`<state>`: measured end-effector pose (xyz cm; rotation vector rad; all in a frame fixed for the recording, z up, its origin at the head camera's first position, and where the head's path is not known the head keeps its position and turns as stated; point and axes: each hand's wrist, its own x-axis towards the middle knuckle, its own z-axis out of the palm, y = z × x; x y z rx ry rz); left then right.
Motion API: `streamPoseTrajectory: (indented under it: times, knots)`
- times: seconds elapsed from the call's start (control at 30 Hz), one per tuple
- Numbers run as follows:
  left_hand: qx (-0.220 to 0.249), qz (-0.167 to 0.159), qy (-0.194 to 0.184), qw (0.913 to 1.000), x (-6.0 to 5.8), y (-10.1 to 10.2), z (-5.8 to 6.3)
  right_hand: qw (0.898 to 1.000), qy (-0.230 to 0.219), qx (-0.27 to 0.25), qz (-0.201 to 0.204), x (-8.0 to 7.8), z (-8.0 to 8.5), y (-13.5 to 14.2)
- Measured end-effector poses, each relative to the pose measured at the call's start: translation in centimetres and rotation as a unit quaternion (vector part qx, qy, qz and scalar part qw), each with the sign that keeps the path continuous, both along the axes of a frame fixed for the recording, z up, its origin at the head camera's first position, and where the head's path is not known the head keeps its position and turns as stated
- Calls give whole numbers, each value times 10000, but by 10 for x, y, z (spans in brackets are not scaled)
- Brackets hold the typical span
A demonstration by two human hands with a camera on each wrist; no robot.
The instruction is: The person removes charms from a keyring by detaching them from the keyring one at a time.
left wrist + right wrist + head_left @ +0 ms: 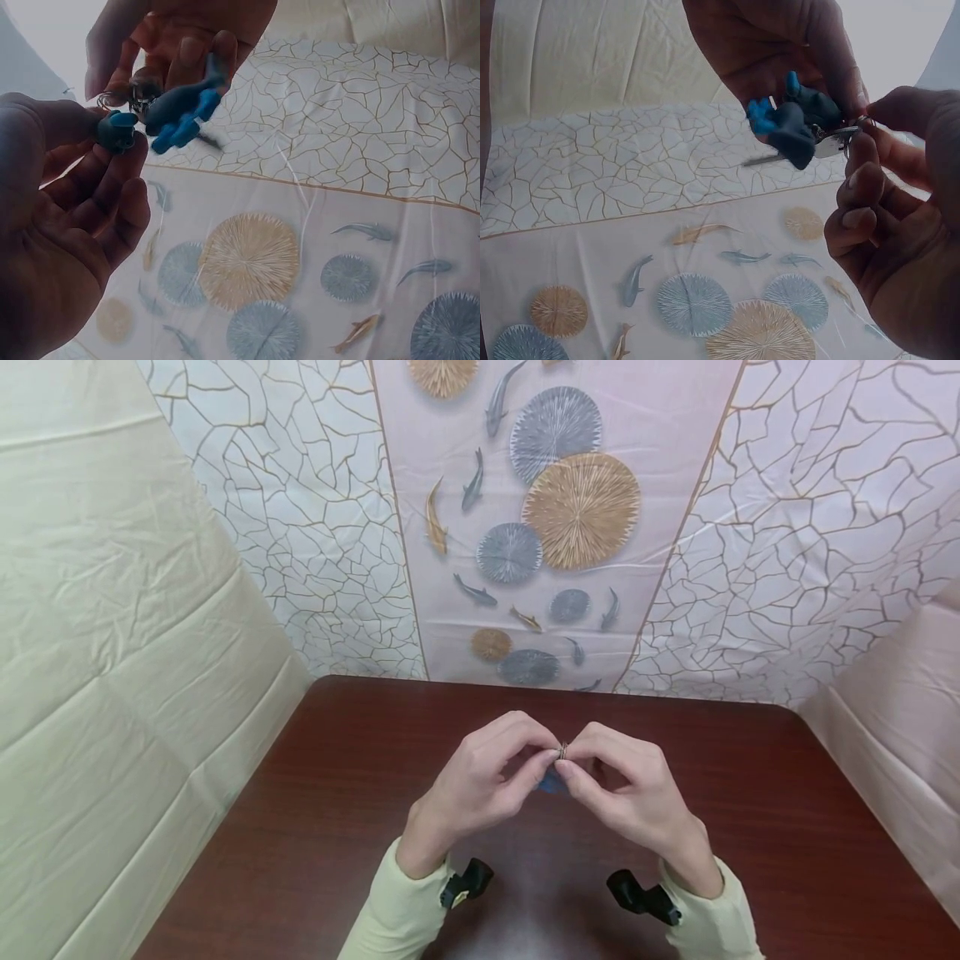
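Both hands meet over the table, fingertips together. My left hand [480, 772] pinches one side of a small metal key ring [562, 752] between thumb and forefinger. From the other side, thumb and forefinger of my right hand [637, 781] pinch it too. A soft-looking blue figure charm [180, 105] with brighter blue bumps hangs from the ring, below the fingertips in the head view. The right wrist view also shows a silver key [836, 142] on the ring, its blade pointing left behind the charm. Fingers hide part of the ring.
A dark reddish-brown table [315, 802] lies beneath the hands. Behind it hangs a curtain [457, 602] printed with fish, round discs and a crackle pattern. Pale cloth walls [135, 635] stand on both sides. Each sleeve cuff carries a black wrist camera [637, 892].
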<state>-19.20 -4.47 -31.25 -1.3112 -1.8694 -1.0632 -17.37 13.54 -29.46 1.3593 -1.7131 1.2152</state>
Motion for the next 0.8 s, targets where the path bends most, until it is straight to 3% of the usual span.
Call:
streamPoseTrajectory:
  times: [0.23, 0.63, 0.8]
  knots:
    - [3, -1, 18, 10000, 1, -1, 1, 9989, -444, -106, -76, 4, 0, 0]
    - [-1, 17, -72, 10000, 0, -1, 0, 10000, -50, 59, -13, 1, -1, 0]
    - [13, -48, 7, 10000, 0, -1, 0, 9998, -167, 46, 41, 0, -1, 0]
